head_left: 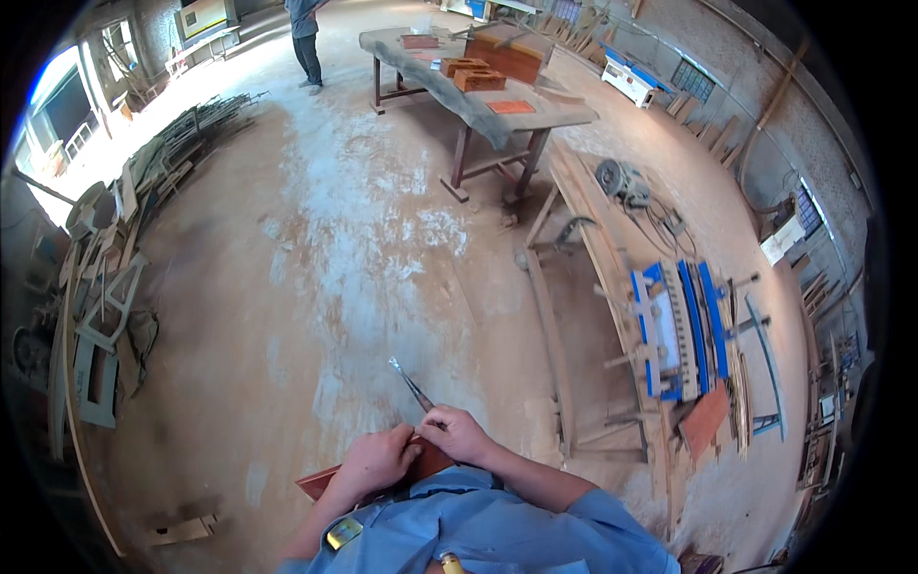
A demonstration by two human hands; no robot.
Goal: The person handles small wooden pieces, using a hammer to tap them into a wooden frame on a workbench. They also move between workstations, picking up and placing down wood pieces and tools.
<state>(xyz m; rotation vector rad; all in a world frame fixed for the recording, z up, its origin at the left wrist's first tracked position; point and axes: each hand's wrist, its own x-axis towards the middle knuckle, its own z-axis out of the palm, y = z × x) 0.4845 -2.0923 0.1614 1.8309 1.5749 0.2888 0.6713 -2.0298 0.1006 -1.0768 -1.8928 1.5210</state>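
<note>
A slim tool with a shiny metal tip and darker shank [409, 385] points away from me over the floor; its exact kind is unclear. Its near end runs into my right hand [454, 435], whose fingers are curled closed around it. My left hand [376, 459] is closed too, its fingertips meeting the right hand's. Beneath both hands, against my body, lies a reddish-brown wooden board [430, 462]. The left hand grips its upper edge, and one corner sticks out left of my wrist. Anything small between the fingertips is hidden.
A blue clamping machine [681, 330] and a motor [622, 182] sit on a wooden bench at right. Ahead, a table [564, 117] carries wooden boxes [478, 78]. Wood scraps [115, 258] line the left. A person [304, 43] stands far off.
</note>
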